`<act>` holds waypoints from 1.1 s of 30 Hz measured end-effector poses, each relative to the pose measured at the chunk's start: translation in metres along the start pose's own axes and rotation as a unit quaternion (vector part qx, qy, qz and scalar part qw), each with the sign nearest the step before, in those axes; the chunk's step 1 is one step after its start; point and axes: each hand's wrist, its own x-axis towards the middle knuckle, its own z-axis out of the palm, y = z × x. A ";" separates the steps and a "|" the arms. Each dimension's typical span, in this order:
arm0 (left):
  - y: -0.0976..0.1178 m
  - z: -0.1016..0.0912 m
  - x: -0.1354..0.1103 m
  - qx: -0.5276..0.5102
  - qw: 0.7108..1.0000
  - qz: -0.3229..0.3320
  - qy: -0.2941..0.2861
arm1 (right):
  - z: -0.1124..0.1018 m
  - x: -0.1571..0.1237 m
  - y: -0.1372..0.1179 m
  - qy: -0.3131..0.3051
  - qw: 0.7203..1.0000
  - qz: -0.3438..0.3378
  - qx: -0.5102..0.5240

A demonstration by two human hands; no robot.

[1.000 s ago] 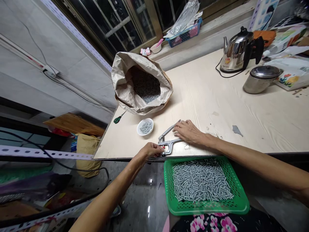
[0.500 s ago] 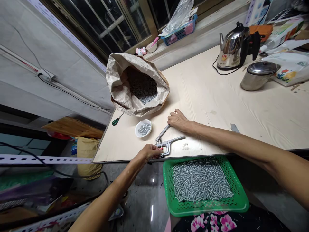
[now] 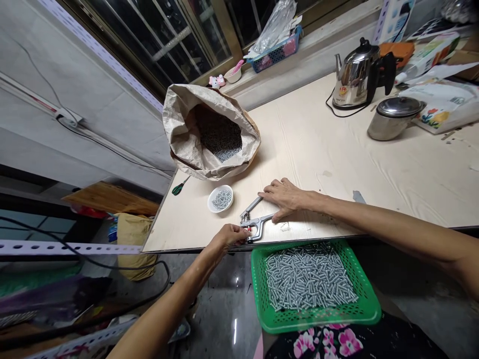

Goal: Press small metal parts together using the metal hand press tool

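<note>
The hand press lay on the table at its near edge, its 2 handles splayed. The left hand met the press at its head, grip pressed together, fingertips pinching there; whether a small piece sat between them was too small to tell. The right hand lay across the handles, grip spread, fingers stretched flat over the upper handle and thumb against the lower one.

Just left of the press and a little beyond it stood a white bowl of small metal parts. Farther beyond the press was an open paper sack of the same. Below the press, off the table edge, sat a green basket heaped with screws. A kettle and a steel pot stood well right of the press.

The likely risk was a pinch: the left fingertips sat right at the head while the other hand rested on the handles, so any press could have caught skin. The head also sat at the table edge, so a slip could have dropped the press or a part.

No writing could be read. The kettle bore a red and yellow sticker, too small to make out.
</note>
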 end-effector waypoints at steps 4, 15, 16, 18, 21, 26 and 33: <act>0.000 0.000 -0.002 0.023 1.000 -0.002 0.010 | -0.001 -0.001 -0.006 0.008 1.000 0.017 -0.009; 0.023 0.030 0.011 0.426 0.811 0.363 0.171 | -0.003 -0.004 -0.029 -0.019 0.998 0.061 -0.009; 0.027 0.028 0.017 0.436 0.811 0.364 0.142 | -0.005 -0.003 -0.031 -0.027 0.997 0.068 -0.005; 0.032 0.024 0.025 0.455 0.812 0.354 0.097 | -0.007 -0.004 -0.034 -0.047 0.996 0.080 0.005; 0.034 0.019 0.026 0.464 0.811 0.347 0.085 | -0.010 -0.005 -0.039 -0.058 0.994 0.092 0.011; 0.030 0.022 0.018 0.421 0.837 0.331 0.111 | -0.011 -0.007 -0.055 -0.058 0.992 0.115 0.016; 0.035 0.027 0.015 0.426 0.841 0.310 0.126 | -0.001 -0.011 -0.066 -0.055 0.991 0.115 0.036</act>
